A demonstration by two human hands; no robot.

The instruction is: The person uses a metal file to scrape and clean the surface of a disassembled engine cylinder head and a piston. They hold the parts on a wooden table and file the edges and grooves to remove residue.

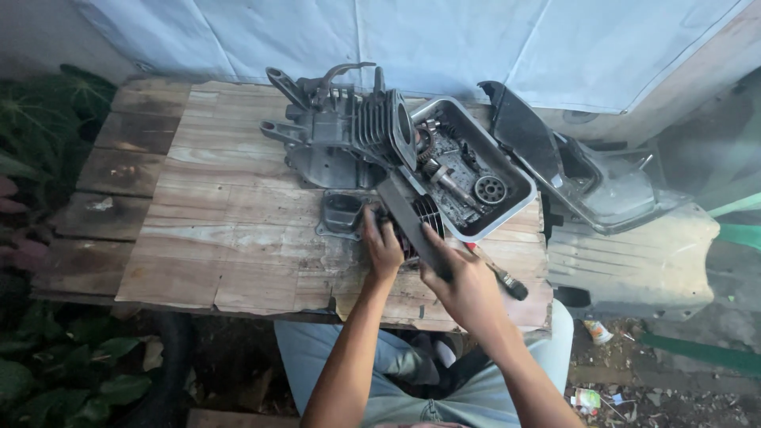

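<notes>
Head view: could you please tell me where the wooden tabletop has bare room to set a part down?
The left half of the wooden tabletop is bare, from the plants to the engine block. Around both hands, left hand and right hand, it is crowded: the finned part, small cover and parts tray.

A grey engine block (337,131) is sitting near the wooden table's (206,230) far edge, a metal tray (515,186) of small parts lying beside it toward the right corner.
</notes>
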